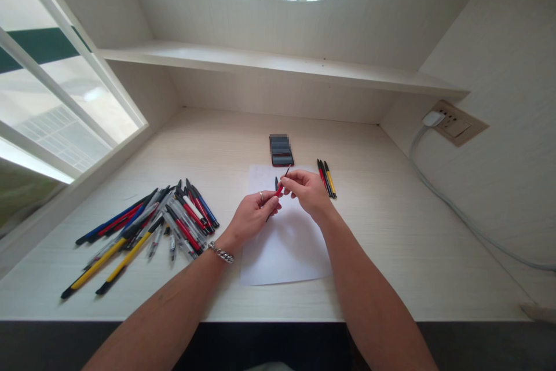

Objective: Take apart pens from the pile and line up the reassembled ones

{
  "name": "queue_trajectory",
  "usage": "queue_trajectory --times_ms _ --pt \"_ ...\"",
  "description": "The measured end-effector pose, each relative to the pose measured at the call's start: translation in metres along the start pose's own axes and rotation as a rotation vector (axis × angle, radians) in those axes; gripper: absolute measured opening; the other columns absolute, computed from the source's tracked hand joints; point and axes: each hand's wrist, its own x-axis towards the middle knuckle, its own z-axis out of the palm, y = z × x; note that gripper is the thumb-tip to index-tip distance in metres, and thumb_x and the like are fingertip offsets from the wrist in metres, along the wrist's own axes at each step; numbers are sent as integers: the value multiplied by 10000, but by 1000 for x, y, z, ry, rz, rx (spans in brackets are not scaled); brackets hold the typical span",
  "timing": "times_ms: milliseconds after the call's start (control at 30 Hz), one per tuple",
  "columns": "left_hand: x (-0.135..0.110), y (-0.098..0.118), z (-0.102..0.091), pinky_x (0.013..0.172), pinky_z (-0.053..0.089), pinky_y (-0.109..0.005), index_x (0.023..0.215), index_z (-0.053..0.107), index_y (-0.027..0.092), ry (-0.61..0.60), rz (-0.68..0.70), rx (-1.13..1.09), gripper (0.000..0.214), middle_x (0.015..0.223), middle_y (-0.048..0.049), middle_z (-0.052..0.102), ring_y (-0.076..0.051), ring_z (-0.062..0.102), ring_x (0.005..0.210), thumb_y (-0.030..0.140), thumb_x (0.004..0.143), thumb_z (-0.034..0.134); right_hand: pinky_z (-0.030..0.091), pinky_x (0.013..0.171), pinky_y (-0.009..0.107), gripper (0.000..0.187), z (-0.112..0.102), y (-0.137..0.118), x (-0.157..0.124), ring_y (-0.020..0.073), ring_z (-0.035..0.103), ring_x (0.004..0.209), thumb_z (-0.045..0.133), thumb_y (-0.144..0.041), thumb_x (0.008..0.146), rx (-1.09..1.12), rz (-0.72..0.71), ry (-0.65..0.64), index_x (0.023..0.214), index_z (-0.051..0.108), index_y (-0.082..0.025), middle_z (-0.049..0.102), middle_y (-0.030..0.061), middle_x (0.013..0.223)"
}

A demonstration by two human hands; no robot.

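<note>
My left hand (pixel 252 215), with a ring and a chain bracelet, pinches a red pen barrel (pixel 279 191) above the white paper (pixel 282 261). The barrel's dark end points down toward me, under the fingers. My right hand (pixel 307 190) is closed at the barrel's upper end on a thin dark pen refill (pixel 287 171), whose tip sticks up past the fingertips. How far the refill sits inside the barrel is hidden by the fingers. Just behind the hands, a small black pen part (pixel 276 182) lies on the paper.
A loose heap of pens (pixel 152 220) in red, blue, yellow, black and clear lies left of the paper. Three pens (pixel 326 179) lie side by side on the right. A phone (pixel 281 151) rests beyond the paper. A cable (pixel 452 203) hangs from the wall socket (pixel 458 123).
</note>
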Motion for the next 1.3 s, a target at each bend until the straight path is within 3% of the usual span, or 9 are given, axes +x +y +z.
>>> queue_trajectory --times_ms 433,733,833,967,1100,1300 --pt "0 0 1 594 462 -254 923 697 159 -9 -39 -64 348 751 -49 665 -141 575 639 464 855 544 427 588 251 189 -8 1 0 128 571 615 619 -350 774 -176 -36 2 740 615 -165 626 10 655" --pt "0 0 2 607 464 -259 911 690 149 -15 -61 -109 325 755 -52 671 -136 579 640 442 854 562 432 583 237 231 -8 2 0 136 598 669 606 -389 799 -136 0 -128 794 656 -163 667 29 701" --pt "1 -2 2 636 476 -270 947 672 138 -3 -79 -187 339 781 -60 671 -141 593 666 447 840 583 448 590 247 277 -11 11 5 142 608 676 587 -426 811 -151 23 -70 851 669 -165 690 42 771" --pt "3 -6 2 661 486 -285 993 653 129 19 -114 -251 377 792 -64 672 -144 607 680 460 816 615 457 729 281 200 -12 29 13 161 628 785 556 -329 833 -544 23 169 873 693 -189 714 44 876" --pt "3 -8 2 665 487 -282 978 647 130 22 -109 -255 371 792 -59 669 -139 609 682 463 821 609 433 760 297 208 -4 41 19 195 627 871 543 -346 846 -907 106 156 879 711 -228 711 48 935" --pt "3 -6 1 648 481 -272 976 652 127 23 -113 -233 359 790 -62 671 -136 602 673 449 824 604 422 682 301 231 6 40 20 227 617 884 492 -334 866 -1104 151 143 908 694 -230 674 86 1022"
